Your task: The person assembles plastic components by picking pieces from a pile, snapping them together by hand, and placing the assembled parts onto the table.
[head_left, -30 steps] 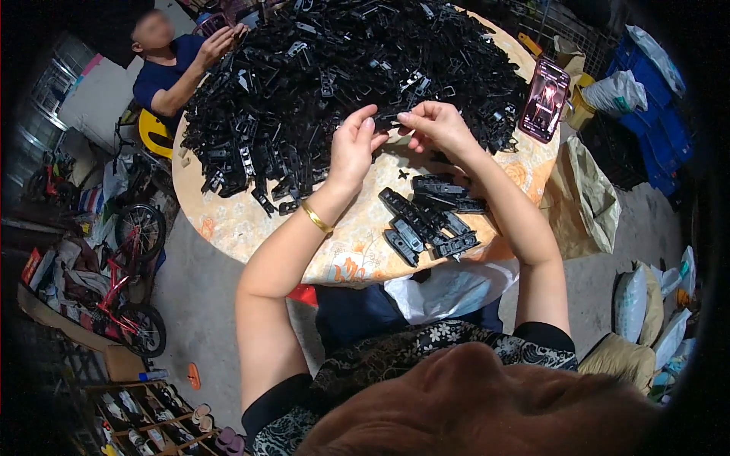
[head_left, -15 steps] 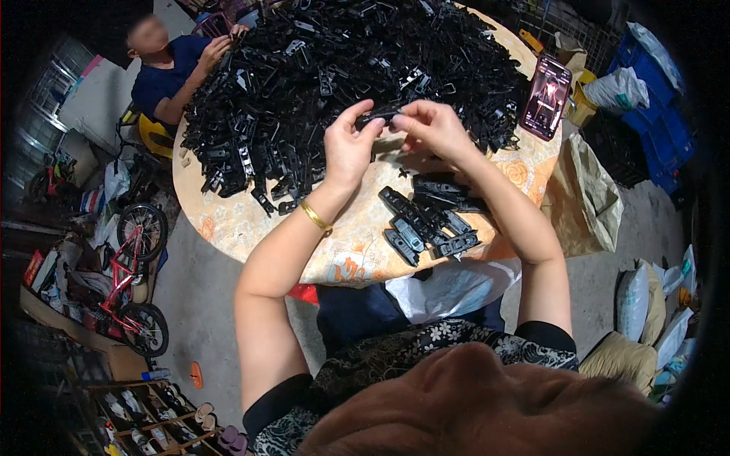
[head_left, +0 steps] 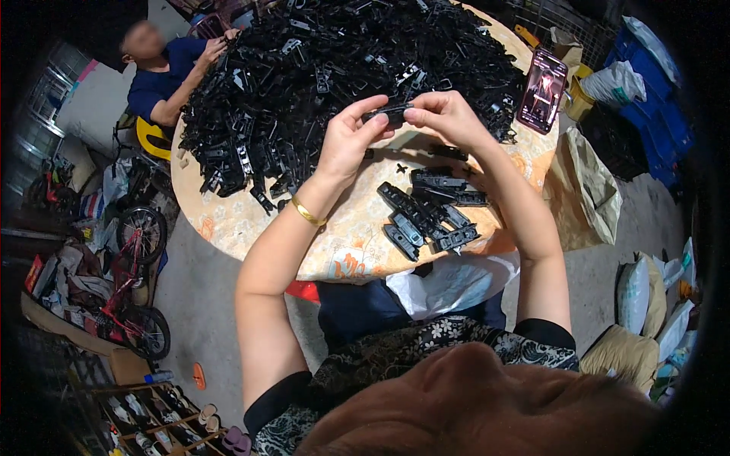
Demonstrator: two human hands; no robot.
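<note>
Between my two hands, above the near edge of a big heap of black plastic parts [head_left: 304, 83], is a small elongated black plastic part [head_left: 392, 112]. My left hand [head_left: 351, 140] pinches its left end between thumb and fingers; a gold bangle circles that wrist. Thumb and fingertips of my right hand [head_left: 449, 121] close on its right end. Fingers cover much of the part, so its exact kind is unclear. Below my hands, several longer black plastic housings [head_left: 430, 209] lie in a loose cluster on the flowered tablecloth [head_left: 304, 254].
A phone [head_left: 541, 91] with a lit screen stands at the table's right. Across at the far left, a person in a dark blue shirt [head_left: 171, 80] reaches to the heap. Sacks [head_left: 635, 296], blue crates [head_left: 658, 121], a red bicycle [head_left: 122, 281] and a shoe rack [head_left: 152, 422] surround the table.
The held part has turned and shows more of its length between my hands. My right hand has risen slightly and shifted right. The head view has moved a little.
</note>
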